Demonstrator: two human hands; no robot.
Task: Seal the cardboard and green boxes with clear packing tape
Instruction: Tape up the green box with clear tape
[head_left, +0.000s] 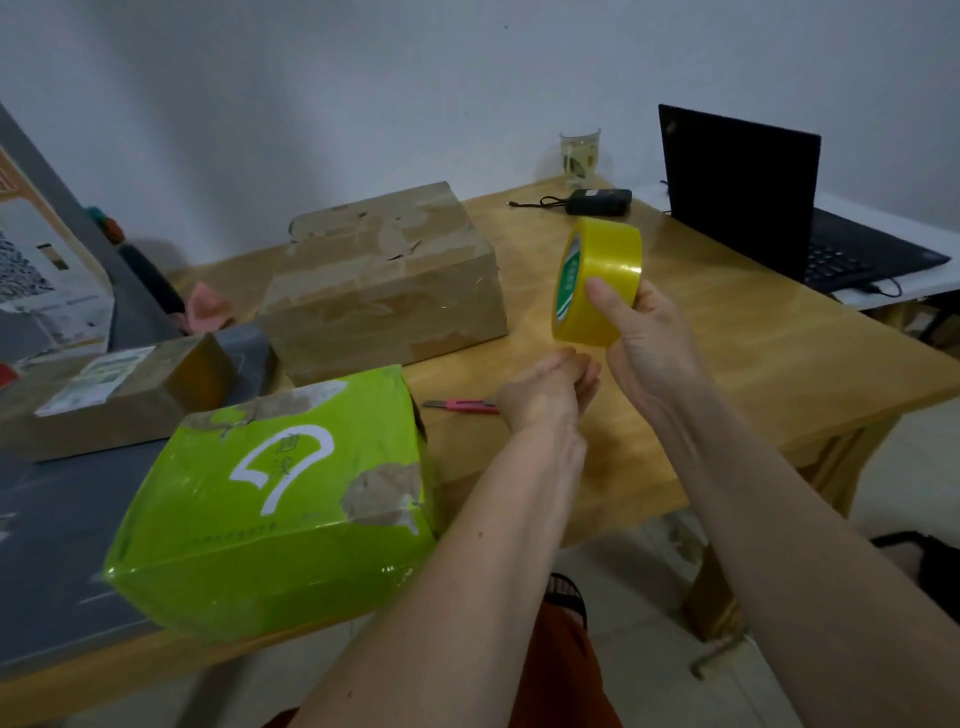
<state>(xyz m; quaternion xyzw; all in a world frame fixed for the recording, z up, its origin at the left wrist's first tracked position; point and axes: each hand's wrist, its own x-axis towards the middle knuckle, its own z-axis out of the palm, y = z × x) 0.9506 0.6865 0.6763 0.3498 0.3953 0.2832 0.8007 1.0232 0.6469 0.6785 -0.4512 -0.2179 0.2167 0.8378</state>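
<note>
Table (727, 374): light wooden top carrying the boxes, a grey mat over its left part, its right corner pointing toward the laptop.
Cardboard box (384, 280): brown, the largest, at the middle of the tabletop toward the far edge; top worn, with pale torn patches and glossy strips of old tape; flaps lie flat.
Green box (270, 499): bright lime, at the near edge, partly on the grey mat (57, 545); white curved logo on top, scuffed brown patches where the print has torn away, a shiny film over the surface.
Small cardboard box (114, 395): at the left edge, behind the green box, with a white label on top.
Laptop (753, 202): black, open, off the table's far right corner on a white surface.
Tape roll (597, 280): yellowish clear tape on a green-printed core, held up in the air over the right half of the tabletop, well apart from both boxes.
Right hand (644, 338): grips the tape roll from below, thumb across its outer face.
Left hand (550, 389): just under the roll, fingers curled and bunched together; whether they pinch a tape end cannot be told.
Utility knife (462, 405): pink, flat on the tabletop between the green box and the left hand.
Glass (579, 153): at the far edge, with a black device (597, 201) beside it.
</note>
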